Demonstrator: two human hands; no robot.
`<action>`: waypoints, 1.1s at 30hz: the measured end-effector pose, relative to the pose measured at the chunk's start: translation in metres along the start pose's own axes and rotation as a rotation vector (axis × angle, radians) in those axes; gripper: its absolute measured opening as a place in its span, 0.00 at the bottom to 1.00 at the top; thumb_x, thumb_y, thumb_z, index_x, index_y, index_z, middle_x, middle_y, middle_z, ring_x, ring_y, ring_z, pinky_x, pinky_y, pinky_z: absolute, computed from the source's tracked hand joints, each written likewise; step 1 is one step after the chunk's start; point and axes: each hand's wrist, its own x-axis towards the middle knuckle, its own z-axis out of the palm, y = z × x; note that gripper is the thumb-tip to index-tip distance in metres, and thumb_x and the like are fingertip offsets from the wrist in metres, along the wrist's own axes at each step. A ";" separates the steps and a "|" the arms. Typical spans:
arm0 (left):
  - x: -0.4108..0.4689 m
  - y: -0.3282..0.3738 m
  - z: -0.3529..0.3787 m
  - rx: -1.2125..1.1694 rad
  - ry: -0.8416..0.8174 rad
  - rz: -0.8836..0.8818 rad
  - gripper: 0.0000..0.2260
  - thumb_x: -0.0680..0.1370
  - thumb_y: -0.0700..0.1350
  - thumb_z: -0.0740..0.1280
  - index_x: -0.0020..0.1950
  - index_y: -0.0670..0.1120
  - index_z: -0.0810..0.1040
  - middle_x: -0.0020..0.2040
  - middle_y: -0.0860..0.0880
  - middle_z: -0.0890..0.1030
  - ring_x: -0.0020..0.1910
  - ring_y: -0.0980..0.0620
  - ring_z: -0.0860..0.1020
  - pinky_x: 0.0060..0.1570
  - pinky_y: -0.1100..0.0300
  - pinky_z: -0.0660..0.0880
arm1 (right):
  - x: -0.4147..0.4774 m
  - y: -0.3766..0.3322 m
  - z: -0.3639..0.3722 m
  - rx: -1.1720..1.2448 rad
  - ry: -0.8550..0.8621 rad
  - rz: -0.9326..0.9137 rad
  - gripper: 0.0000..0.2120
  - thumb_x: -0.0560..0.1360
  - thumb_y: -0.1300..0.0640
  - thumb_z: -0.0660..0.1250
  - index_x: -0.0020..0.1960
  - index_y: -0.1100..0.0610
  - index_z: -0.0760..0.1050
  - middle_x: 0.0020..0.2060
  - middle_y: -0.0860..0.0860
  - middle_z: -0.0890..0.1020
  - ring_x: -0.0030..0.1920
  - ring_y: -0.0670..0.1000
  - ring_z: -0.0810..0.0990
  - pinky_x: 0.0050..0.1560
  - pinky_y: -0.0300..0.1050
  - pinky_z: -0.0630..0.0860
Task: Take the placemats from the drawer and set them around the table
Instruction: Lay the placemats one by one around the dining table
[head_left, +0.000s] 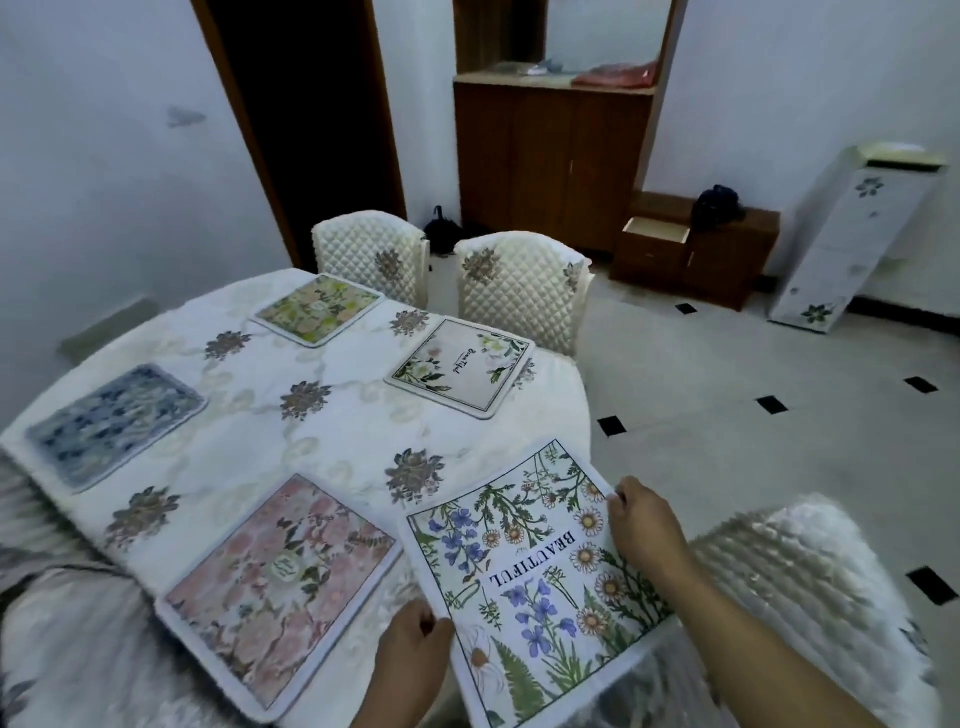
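Note:
I hold a white placemat printed with blue and daisy flowers and the word BEAUTIFUL over the near right edge of the round table. My left hand grips its near left edge and my right hand grips its far right corner. Several other placemats lie on the tablecloth: a pink floral one near left, a blue one at left, a green one at the far side, and a white one with leaves at the far right. An open drawer shows in the low cabinet beyond.
Two quilted white chairs stand at the table's far side, and another chair is at my right. A tall wooden cabinet and a leaning white panel stand by the far wall. Tiled floor lies to the right.

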 end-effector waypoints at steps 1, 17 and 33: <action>0.003 -0.001 0.002 -0.007 0.029 -0.006 0.13 0.76 0.44 0.65 0.35 0.47 0.63 0.32 0.47 0.68 0.33 0.49 0.68 0.35 0.55 0.62 | 0.006 -0.003 0.002 0.002 -0.014 -0.014 0.11 0.82 0.53 0.57 0.40 0.52 0.67 0.33 0.49 0.75 0.33 0.47 0.73 0.28 0.43 0.62; 0.021 0.026 0.083 -0.111 0.273 -0.022 0.14 0.79 0.46 0.64 0.35 0.48 0.64 0.30 0.50 0.68 0.28 0.57 0.66 0.31 0.58 0.63 | 0.106 0.020 -0.004 0.056 -0.180 -0.220 0.08 0.80 0.54 0.60 0.43 0.53 0.72 0.37 0.50 0.79 0.35 0.47 0.76 0.30 0.40 0.66; -0.033 0.103 0.191 -0.218 0.660 -0.189 0.10 0.79 0.48 0.63 0.37 0.51 0.71 0.33 0.53 0.78 0.30 0.61 0.74 0.27 0.63 0.67 | 0.187 0.059 -0.050 -0.003 -0.459 -0.571 0.11 0.80 0.56 0.60 0.39 0.56 0.69 0.32 0.51 0.76 0.33 0.50 0.73 0.29 0.42 0.62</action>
